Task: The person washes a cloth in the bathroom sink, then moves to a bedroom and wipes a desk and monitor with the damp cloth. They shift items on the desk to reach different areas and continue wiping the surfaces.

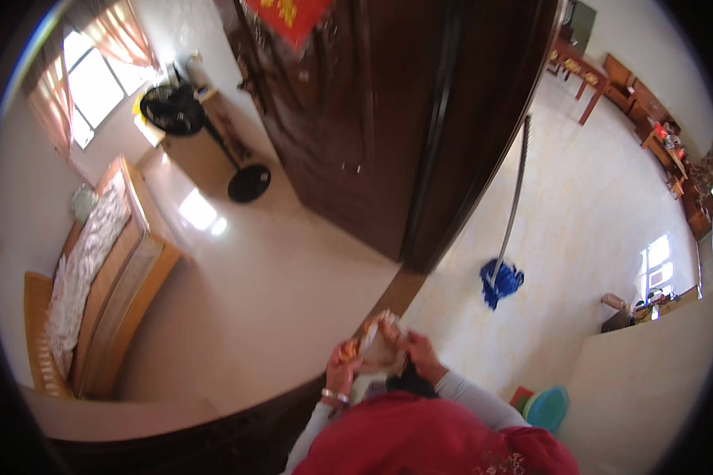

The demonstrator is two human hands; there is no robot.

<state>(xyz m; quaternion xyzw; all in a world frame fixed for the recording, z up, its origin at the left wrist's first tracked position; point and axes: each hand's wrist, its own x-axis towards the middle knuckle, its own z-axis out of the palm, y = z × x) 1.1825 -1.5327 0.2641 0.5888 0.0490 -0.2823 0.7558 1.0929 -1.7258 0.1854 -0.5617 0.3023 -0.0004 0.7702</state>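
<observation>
Between my hands is a crumpled piece of white and orange fabric or film (387,325), held in front of my red top at waist height. It bends in a loop, and it is too blurred to tell whether it is a cloth or a bag. My left hand (340,371), with a bracelet at the wrist, grips its left side. My right hand (425,357) pinches its right side. Beneath them runs the brown threshold (399,291) of a doorway. A mop with a blue head (501,282) stands ahead on the right, its handle leaning on the dark door frame.
A dark wooden door (344,119) stands ajar ahead. Left of it are a black pedestal fan (249,184) and a wooden bed (125,297) by the wall. At right, a teal basin (554,409) sits near my side. A wooden table (594,101) and benches line the far room.
</observation>
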